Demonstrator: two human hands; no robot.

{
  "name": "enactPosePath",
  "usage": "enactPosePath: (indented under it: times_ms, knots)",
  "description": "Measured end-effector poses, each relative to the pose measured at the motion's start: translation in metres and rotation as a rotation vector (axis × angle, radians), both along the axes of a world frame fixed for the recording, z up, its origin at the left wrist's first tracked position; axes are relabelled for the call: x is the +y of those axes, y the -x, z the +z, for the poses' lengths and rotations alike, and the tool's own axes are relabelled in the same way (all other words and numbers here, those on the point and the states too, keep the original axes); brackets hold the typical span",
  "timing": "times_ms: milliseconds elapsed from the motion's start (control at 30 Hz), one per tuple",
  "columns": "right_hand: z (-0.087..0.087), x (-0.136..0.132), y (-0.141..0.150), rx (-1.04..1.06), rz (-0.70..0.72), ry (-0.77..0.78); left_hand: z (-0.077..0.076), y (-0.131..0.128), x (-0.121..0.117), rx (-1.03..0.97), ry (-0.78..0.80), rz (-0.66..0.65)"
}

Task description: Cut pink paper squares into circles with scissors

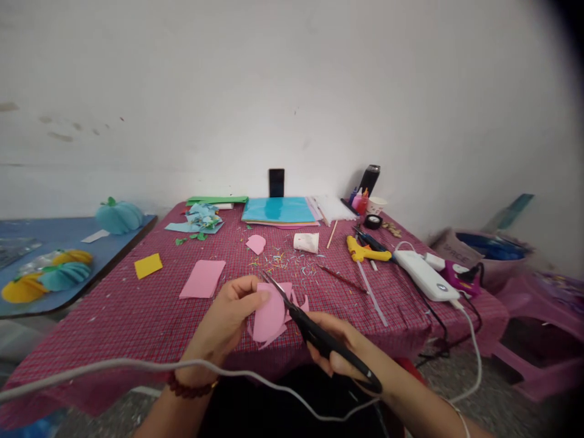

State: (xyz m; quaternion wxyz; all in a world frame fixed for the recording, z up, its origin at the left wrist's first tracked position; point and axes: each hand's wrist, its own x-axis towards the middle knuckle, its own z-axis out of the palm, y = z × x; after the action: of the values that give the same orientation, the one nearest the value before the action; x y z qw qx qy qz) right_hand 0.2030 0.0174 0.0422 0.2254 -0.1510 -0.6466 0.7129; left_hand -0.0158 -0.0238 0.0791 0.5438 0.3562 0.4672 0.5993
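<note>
Scissors (pixel 319 334) gripped in your right hand (pixel 349 337) meet pink paper (pixel 269 313) pinched by your left hand (pixel 230 307) at the near side of the bench (pixel 137 316), apparently mid-trim, so a clean next snip likely calls for turning the curve slowly into the blades (pixel 278 287).

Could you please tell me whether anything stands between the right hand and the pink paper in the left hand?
Only the scissors in the right hand, their blades at the pink paper's upper right.
</note>
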Motion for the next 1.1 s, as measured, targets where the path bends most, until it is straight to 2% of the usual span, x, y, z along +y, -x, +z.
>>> enactPosePath:
  times_ms: [133, 333, 567, 767, 933, 1100]
  knots:
    - [0.002, -0.005, 0.005, 0.042, -0.04, 0.045, -0.002, -0.003, 0.001, 0.009, -0.031, 0.064]
    - [-0.006, -0.008, 0.004, 0.058, -0.079, 0.09, -0.005, -0.004, 0.001, 0.05, -0.059, 0.089]
    - [-0.006, -0.006, 0.002, 0.025, -0.092, 0.054, -0.001, -0.004, -0.001, 0.069, -0.066, 0.079]
    - [0.002, 0.0, -0.003, -0.021, 0.01, -0.042, 0.0, -0.004, -0.001, -0.01, -0.049, 0.116]
    - [-0.006, -0.004, 0.001, 0.016, -0.04, 0.005, 0.001, -0.012, 0.001, -0.05, -0.053, 0.206]
    - [-0.008, -0.007, 0.005, 0.063, -0.085, 0.006, 0.003, -0.017, 0.0, -0.073, -0.057, 0.233]
